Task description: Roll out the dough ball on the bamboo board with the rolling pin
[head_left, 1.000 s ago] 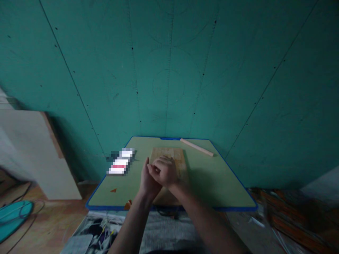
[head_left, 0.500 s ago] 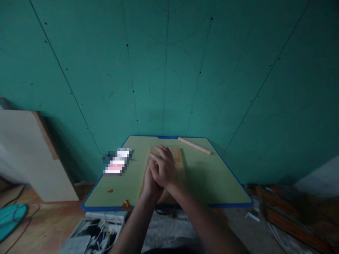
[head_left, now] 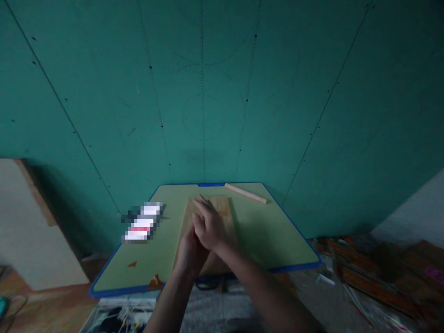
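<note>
Above a wooden board [head_left: 225, 210] on the small green table, my two hands are pressed together. My right hand [head_left: 211, 227] lies over my left hand [head_left: 190, 247], its fingers pointing up and to the left. My left hand is underneath, closed, with its fingers mostly covered by the right. Whatever may be between the palms is hidden. A pale wooden rod [head_left: 246, 193] lies near the table's back right edge, touched by neither hand.
The green table [head_left: 274, 236] has a blue rim. A pixelated flat object [head_left: 144, 223] lies at its left, with brown scraps [head_left: 155, 281] near the front edge. A green wall [head_left: 222, 92] stands behind; a pale panel [head_left: 34, 226] leans at left.
The view has shifted, so the table appears farther left and slightly lower. My right hand's fingers now point more straight across the left hand and look closer together.
</note>
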Tool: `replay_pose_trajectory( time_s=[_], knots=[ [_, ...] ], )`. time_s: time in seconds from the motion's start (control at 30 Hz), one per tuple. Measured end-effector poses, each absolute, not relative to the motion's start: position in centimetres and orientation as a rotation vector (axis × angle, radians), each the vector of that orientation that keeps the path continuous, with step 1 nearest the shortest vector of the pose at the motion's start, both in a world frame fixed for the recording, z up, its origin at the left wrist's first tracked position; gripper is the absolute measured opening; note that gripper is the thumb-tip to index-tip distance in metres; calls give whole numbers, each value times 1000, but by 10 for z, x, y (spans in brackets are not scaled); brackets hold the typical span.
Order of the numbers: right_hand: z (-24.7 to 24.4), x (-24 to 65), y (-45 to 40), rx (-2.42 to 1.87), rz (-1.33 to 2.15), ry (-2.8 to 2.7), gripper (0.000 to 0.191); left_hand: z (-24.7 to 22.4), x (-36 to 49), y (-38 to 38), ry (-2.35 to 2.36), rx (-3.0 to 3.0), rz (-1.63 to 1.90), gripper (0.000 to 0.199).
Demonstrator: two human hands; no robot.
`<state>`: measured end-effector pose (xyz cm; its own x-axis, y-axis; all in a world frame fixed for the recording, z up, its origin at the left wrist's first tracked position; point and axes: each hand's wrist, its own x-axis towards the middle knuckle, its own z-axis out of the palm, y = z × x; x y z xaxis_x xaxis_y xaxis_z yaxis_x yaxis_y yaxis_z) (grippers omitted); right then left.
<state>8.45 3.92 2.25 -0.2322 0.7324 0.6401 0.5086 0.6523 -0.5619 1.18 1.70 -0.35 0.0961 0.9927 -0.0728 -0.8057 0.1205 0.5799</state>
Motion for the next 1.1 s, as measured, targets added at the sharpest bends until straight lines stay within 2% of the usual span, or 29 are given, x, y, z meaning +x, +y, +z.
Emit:
replay_pose_trajectory(
  time_s=[0.13,0.27,0.4,0.5,0.67,0.73,0.8,0.83,1.0,1.1],
  knots=[
    [2,96,42,-976,340,-1922,50,20,-14,22,650,496,1467,31],
    [-3,84,8,-839,379,-1902,69,22,-16,23,697,451,1489,48],
    [26,81,12,-789,476,-1712,42,11,15,12,670,414,1503,43],
    [33,89,22,-784,515,-1660,38,17,24,2,647,357,1419,42],
    [11,84,-11,-670,185,-1693,41,38,-1,-2,575,348,1403,52],
    [9,77,-24,-667,140,-1649,34,38,-5,-1,499,375,1373,53],
    [14,71,-25,-690,122,-1627,15,32,0,-2,448,383,1331,51],
    [18,69,-21,-708,109,-1648,14,28,5,-2,432,377,1326,49],
    [28,74,12,-852,101,-1827,35,7,27,-4,447,308,1477,36],
    [27,81,23,-941,107,-1865,35,9,23,-2,528,266,1524,21]
  ],
)
